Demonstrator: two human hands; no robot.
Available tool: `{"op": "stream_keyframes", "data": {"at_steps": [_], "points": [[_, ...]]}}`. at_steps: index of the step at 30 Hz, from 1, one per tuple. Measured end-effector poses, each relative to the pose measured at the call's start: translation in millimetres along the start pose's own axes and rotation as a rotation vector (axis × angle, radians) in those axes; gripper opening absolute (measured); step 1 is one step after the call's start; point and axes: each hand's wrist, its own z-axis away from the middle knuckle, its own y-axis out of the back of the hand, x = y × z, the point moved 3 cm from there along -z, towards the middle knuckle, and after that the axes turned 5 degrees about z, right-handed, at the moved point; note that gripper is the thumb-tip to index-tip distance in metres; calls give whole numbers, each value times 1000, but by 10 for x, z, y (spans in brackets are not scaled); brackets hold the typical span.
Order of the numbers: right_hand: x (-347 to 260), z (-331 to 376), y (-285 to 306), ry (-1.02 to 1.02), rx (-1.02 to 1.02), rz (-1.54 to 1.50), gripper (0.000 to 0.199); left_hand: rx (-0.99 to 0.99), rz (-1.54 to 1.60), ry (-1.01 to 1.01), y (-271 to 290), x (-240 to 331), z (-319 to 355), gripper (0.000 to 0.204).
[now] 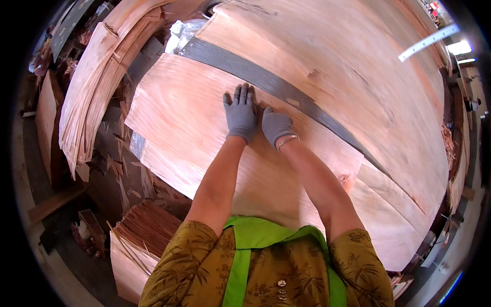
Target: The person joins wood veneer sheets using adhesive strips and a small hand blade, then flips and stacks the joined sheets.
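My left hand (241, 113), in a grey glove with dark fingertips, lies flat on a pale wood veneer sheet (174, 107), its fingers stretched out away from me. Just right of it, my right hand (276, 124) wears the same kind of glove and rests on the sheet with its fingers curled in. A small dark spot shows at its fingertips; whether it is a tool or a flaw in the wood I cannot make out. Beyond both hands a long dark grey strip (245, 69) runs slantwise along the sheet's far edge.
Past the strip lies another large veneer sheet (358, 71). Stacked, curved veneers (99, 82) stand at the left, and a bundle of veneer pieces (146, 230) sits at the lower left. Wood scraps litter the floor. Crumpled clear plastic (184, 33) lies at the strip's far end.
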Motion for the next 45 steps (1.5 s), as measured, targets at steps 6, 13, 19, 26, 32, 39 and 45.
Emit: {"op": "stream_keyframes", "data": {"at_steps": [6,13,19,26,32,39,45], "points": [[259,783,-167,24,-30,8,30,55,81,-50,-13,-36,35,55],[457,878,-220,-8,-6,-92,19,-5,594,-196,-10,456,388,46],[1232,1360,-491,62,101,-229,16,-26,235,-320,71,601,365,39],[2340,1636,-633,41,-220,-317,16,-48,153,-272,42,627,369,37],[3085,1505,-639,182,-391,157,21,-55,114,-274,17,644,372,36],[3976,1572,-520,-40,-444,66,37,-81,85,-294,-9,626,373,44],[4116,2236,-718,-180,22,224,14,-56,108,-318,-47,626,367,44]]}}
